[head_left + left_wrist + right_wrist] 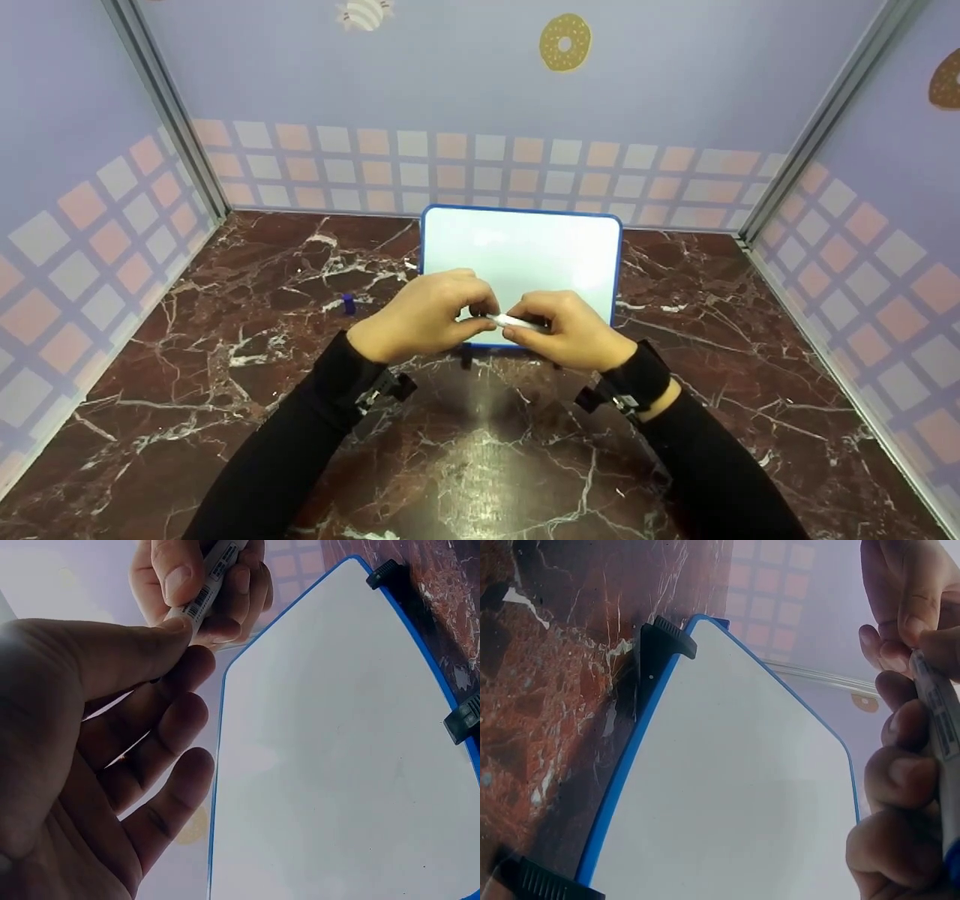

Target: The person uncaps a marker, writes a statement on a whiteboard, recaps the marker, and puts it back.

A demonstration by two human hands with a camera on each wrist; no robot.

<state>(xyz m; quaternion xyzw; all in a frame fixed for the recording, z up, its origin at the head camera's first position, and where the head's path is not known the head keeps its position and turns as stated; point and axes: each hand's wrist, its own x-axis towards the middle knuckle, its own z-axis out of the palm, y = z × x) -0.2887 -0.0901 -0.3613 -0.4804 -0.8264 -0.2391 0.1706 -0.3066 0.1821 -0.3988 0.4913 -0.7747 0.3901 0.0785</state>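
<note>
A white marker (517,322) with a printed barcode label lies between both hands, in front of a whiteboard (525,247) with a blue frame. My right hand (570,330) grips its barrel, fingers curled round it. One blue end of the marker shows below that hand in the right wrist view. At the opposite end, my left hand (435,311) pinches the tip between thumb and index finger; its other fingers are bent loosely in the left wrist view (169,787). The whiteboard stands tilted on black feet (664,645).
Left of the board, a small dark blue block (349,304) sits on the brown marble table (262,397). Patterned walls (300,82) enclose the table at the back and both sides, with metal posts (169,105) at the corners.
</note>
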